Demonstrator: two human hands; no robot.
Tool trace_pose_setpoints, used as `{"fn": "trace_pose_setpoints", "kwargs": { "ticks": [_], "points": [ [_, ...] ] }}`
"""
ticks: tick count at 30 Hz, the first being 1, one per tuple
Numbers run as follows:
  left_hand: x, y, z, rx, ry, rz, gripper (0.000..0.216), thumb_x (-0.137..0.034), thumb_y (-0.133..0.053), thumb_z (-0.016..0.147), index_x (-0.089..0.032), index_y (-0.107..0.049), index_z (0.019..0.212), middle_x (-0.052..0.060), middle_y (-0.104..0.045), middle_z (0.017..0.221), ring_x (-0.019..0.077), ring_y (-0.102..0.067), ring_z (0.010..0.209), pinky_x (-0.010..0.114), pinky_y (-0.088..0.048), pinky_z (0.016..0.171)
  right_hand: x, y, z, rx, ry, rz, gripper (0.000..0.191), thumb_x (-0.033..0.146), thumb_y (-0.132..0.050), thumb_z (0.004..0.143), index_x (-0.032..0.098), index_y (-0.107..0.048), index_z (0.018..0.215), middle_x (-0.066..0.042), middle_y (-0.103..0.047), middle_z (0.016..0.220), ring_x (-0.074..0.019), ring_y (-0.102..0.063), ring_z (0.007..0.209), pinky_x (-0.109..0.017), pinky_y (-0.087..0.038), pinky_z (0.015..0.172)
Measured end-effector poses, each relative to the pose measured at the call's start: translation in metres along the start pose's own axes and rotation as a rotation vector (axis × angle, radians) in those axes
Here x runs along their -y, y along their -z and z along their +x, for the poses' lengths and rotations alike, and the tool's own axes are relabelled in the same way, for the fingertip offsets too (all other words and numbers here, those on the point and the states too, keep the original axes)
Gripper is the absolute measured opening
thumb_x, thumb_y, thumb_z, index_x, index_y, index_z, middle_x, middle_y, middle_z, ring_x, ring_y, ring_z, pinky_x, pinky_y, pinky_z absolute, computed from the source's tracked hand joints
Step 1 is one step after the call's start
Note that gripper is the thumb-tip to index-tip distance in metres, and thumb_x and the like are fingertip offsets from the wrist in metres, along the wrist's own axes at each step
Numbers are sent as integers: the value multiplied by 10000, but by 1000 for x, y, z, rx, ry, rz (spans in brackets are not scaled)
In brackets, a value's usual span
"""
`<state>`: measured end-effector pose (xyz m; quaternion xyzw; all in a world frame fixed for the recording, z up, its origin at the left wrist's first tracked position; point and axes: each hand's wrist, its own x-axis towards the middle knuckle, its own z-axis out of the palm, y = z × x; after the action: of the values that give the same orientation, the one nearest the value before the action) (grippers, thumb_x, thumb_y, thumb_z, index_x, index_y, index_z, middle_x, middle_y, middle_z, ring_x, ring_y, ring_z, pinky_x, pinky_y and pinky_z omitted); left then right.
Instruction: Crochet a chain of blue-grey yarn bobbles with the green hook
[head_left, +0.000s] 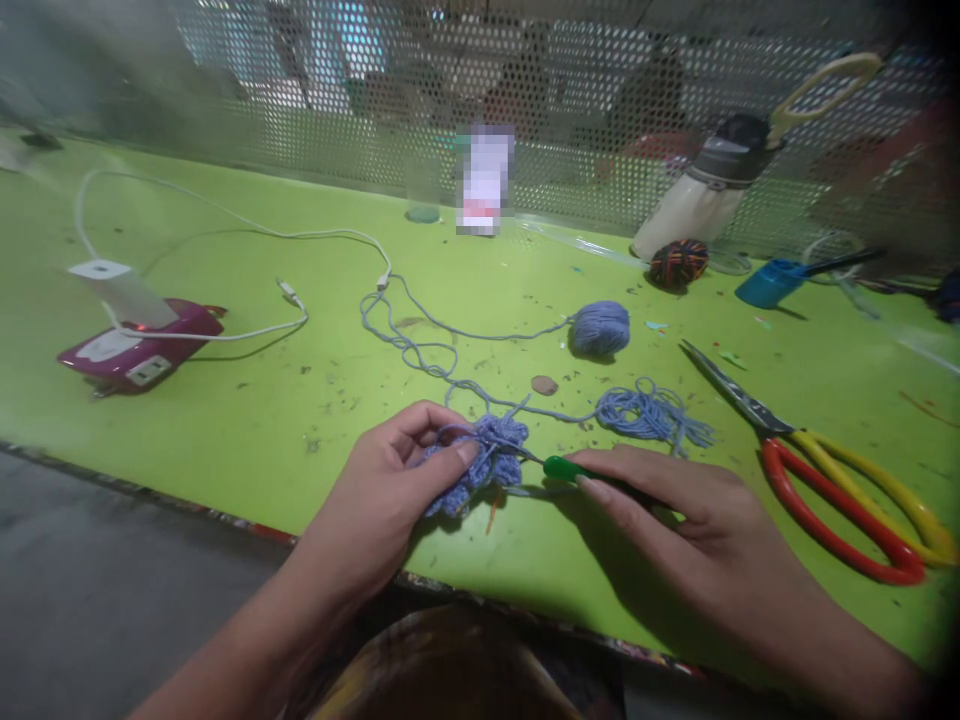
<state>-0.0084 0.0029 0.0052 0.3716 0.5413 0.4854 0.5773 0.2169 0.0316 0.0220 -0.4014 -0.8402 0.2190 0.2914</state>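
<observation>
My left hand (409, 470) pinches a blue-purple crochet piece (510, 432) with ruffled edges, thumb on top, just above the table's near edge. My right hand (660, 500) grips a crochet hook (562, 468) by its green handle. The hook's thin metal shaft reaches left into the stitches, and its tip is hidden there. From the piece a strand of yarn runs back over the table in loose loops. A ball of the same yarn (600, 328) lies behind, and a loose tangle of yarn (652, 412) rests beyond my right hand.
Large scissors (840, 480) with red and yellow handles lie at the right. Farther back are a bottle (697, 190), a dark multicoloured yarn ball (679, 264) and a blue container (772, 283). A purple power strip (142, 350) with a white cable (270, 232) occupies the left. Perforated mesh (570, 90) borders the back.
</observation>
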Motion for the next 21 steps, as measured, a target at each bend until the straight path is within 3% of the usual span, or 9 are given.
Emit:
{"fn": "trace_pose_setpoints", "kwargs": {
  "ticks": [5,9,16,21],
  "points": [
    [-2,0,0,-11,5,-6,145,-297,-721,800,-191,-630,841,-37,-605,720,78,-515,652,170,-399,577,-3,-1,-3,5,35,-51,171,177,-574,910,197,-693,1032,-26,-762,954,-157,-711,829,-263,-566,735],
    [-2,0,1,-1,29,-58,183,-313,-740,781,-195,-628,865,-30,-610,729,82,-522,637,180,-397,565,-4,2,-3,27,104,-140,196,172,-539,926,192,-673,1067,-43,-736,882,-165,-680,754,-274,-535,644],
    [-2,0,1,-35,28,15,195,-321,-754,765,-205,-631,863,-31,-622,729,88,-545,632,189,-414,561,-5,9,-11,-1,301,-534,285,102,-456,923,153,-669,1105,-83,-635,769,-173,-523,584,-304,-370,506],
    [-3,-2,1,-62,13,62,203,-313,-768,742,-203,-637,852,-36,-621,708,88,-536,618,184,-418,547,-4,12,-19,-31,230,-550,316,169,-455,944,225,-692,1146,-65,-625,773,-181,-526,631,-316,-378,554]
  ]
}}
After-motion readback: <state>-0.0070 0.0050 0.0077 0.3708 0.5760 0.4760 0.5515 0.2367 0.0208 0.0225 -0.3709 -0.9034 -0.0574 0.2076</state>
